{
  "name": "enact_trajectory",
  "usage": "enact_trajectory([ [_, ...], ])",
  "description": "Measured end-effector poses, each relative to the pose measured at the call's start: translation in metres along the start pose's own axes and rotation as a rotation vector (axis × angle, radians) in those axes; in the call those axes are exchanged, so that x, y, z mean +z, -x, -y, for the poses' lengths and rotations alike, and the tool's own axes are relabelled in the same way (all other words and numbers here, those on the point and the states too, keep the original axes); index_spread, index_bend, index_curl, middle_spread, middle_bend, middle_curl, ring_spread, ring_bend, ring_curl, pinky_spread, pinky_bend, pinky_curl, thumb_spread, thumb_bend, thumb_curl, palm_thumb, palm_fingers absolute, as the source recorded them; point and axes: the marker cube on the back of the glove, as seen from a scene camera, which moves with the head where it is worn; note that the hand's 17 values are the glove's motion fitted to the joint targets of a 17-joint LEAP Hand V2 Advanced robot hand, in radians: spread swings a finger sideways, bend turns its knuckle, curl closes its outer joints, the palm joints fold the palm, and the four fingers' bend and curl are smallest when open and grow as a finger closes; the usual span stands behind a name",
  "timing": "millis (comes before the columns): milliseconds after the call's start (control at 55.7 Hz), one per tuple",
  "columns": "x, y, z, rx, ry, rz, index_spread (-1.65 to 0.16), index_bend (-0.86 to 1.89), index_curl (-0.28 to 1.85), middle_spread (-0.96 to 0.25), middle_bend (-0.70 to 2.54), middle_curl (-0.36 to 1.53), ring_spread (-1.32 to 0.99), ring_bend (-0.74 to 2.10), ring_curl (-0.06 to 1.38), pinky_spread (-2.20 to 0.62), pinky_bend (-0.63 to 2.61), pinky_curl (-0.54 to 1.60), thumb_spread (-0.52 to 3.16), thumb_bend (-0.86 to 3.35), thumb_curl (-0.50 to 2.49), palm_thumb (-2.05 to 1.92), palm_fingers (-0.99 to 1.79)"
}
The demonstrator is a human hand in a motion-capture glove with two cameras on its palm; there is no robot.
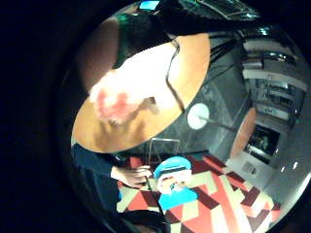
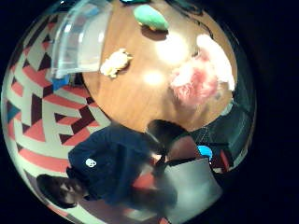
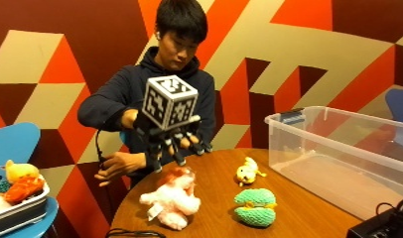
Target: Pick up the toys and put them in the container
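My gloved right hand (image 3: 173,143) hovers just above a pink and white plush toy (image 3: 171,199) on the round wooden table (image 3: 307,218); its fingers hang down, spread, and hold nothing. The plush also appears in the palm views (image 2: 196,79) (image 1: 116,99). A small yellow toy (image 3: 247,173) (image 2: 116,63) lies toward the middle of the table. A green crocheted toy (image 3: 255,207) (image 2: 150,17) sits nearer the front edge. The clear plastic container (image 3: 340,158) (image 2: 81,37) stands open on the table's right side, with nothing seen in it.
A bare left hand (image 3: 119,168) rests by the table's far edge. A blue chair (image 3: 13,144) at the left carries a tray (image 3: 20,210) with several more toys. A black device with cables (image 3: 386,225) sits at the table's front right.
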Motion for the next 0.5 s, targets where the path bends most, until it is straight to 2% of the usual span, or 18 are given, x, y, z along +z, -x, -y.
enact_trajectory([
  [215,0.105,-0.001,0.019,0.021,0.188,0.091,-0.28,0.11,0.22,0.02,0.03,0.12,0.04,0.13,0.13,0.08,1.04,0.4,1.11,0.0,0.29,0.11,-0.41],
  [323,0.111,-0.006,0.034,0.017,0.051,0.12,-0.28,0.24,0.27,0.04,-0.02,0.08,0.06,0.16,0.12,0.08,1.14,0.42,1.16,0.06,0.33,0.25,-0.23],
  [359,0.109,-0.008,0.038,0.014,0.002,0.094,-0.29,0.31,0.3,0.04,-0.02,0.06,0.06,0.26,0.15,0.06,1.14,0.42,1.18,0.09,0.35,0.31,-0.09],
  [377,0.109,-0.01,0.04,0.014,-0.022,0.082,-0.28,0.38,0.32,0.04,-0.01,0.05,0.05,0.37,0.18,0.03,1.11,0.41,1.2,0.12,0.37,0.37,0.08],
  [431,0.108,-0.01,0.045,0.012,-0.102,0.071,-0.27,0.46,0.35,0.04,0.03,0.03,0.0,0.53,0.21,-0.05,1.09,0.4,1.23,0.14,0.39,0.42,0.23],
  [502,0.106,-0.01,0.05,0.009,-0.184,0.075,-0.24,0.38,0.34,0.0,0.15,0.05,-0.12,0.77,0.28,-0.18,1.14,0.4,1.23,0.19,0.44,0.52,0.46],
])
